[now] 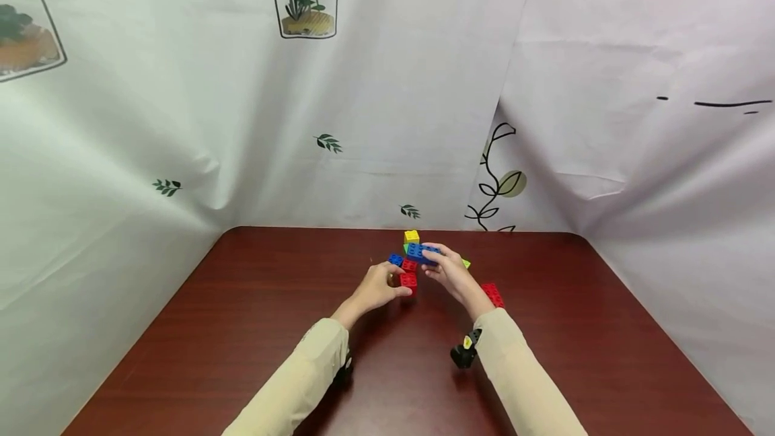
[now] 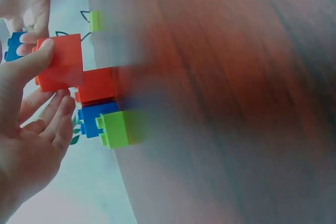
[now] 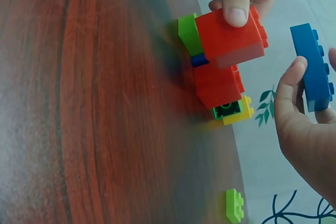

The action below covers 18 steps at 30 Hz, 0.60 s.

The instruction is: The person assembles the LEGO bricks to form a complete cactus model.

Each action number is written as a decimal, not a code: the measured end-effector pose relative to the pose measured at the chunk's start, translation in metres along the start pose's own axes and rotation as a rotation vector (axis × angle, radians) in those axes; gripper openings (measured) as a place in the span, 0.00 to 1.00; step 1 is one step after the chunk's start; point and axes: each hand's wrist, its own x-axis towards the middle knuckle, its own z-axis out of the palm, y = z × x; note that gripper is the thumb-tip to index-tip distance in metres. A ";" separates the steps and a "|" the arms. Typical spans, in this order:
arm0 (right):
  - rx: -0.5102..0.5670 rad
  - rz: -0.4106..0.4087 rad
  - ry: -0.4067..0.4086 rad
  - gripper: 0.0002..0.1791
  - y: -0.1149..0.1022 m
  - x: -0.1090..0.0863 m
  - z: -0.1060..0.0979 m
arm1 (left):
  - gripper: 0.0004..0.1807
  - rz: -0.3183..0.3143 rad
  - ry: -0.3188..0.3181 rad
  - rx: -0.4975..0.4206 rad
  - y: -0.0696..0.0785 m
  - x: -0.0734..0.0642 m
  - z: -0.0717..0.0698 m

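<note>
My left hand (image 1: 377, 286) pinches a square red block (image 2: 62, 62) between thumb and fingers, held up off the table. To its right, my right hand (image 1: 451, 273) holds a long blue block (image 3: 311, 66) by its sides, studs showing in the head view. Just beyond the held red block stand another red block (image 3: 216, 85), a blue block (image 2: 97, 119) and a light green block (image 2: 116, 130). A yellow block (image 1: 412, 237) is at the back, with a darker green block (image 3: 227, 110) beside it, partly hidden behind my right hand in the head view.
A long red block (image 1: 492, 295) lies on the brown table (image 1: 212, 362) beside my right wrist. A small light green block (image 3: 234, 206) sits apart to the right of the group. Behind the table hangs a white cloth (image 1: 387, 99) with plant prints.
</note>
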 end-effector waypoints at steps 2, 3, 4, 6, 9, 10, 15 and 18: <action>0.013 -0.001 0.004 0.26 0.000 -0.002 0.000 | 0.22 0.007 -0.024 -0.026 0.002 -0.001 0.000; 0.018 0.001 0.006 0.25 0.000 -0.003 0.000 | 0.22 0.004 -0.034 -0.039 0.002 -0.002 0.000; 0.020 0.004 0.008 0.25 0.000 -0.004 0.001 | 0.22 -0.005 -0.044 -0.057 0.002 -0.003 0.000; 0.013 0.011 0.006 0.24 0.001 -0.006 0.002 | 0.22 -0.025 -0.064 -0.084 0.002 -0.005 0.001; 0.001 0.012 -0.001 0.24 0.002 -0.008 0.005 | 0.21 -0.046 -0.080 -0.117 -0.001 -0.007 0.002; -0.001 0.011 -0.004 0.24 0.002 -0.009 0.006 | 0.21 -0.059 -0.082 -0.131 -0.002 -0.007 0.002; 0.010 0.021 0.000 0.25 0.008 -0.014 0.008 | 0.21 -0.116 -0.067 -0.179 -0.007 -0.010 0.006; 0.029 0.031 0.017 0.23 0.013 -0.015 0.011 | 0.20 -0.143 -0.048 -0.213 -0.010 -0.013 0.009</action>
